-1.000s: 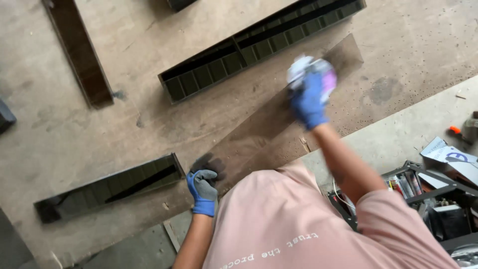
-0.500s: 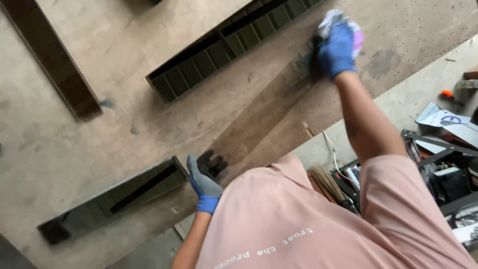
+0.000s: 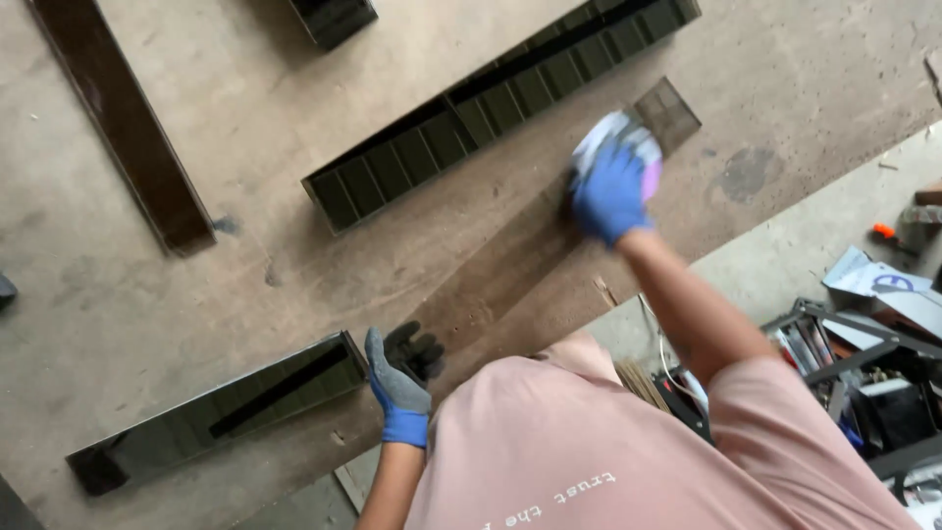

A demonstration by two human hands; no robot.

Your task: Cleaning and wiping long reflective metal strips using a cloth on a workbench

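Overhead, the workbench [image 3: 147,324] carries several dark metal pieces: a long slotted channel [image 3: 491,108] beyond the hands, a dark bar [image 3: 123,123] at far left, and a glossy channel [image 3: 216,412] near the front edge. Nothing blocks the flat strip [image 3: 510,265], which lies between them, its long axis running diagonally from near left to far right. Left hand [image 3: 397,388], gloved, presses flat and open on its near end. Right hand [image 3: 610,191], gloved, is closed around a rag [image 3: 613,132] near the far end.

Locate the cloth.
In the head view, upper right: the cloth is under the right hand, pressed on the long dark strip beside the slatted grille.
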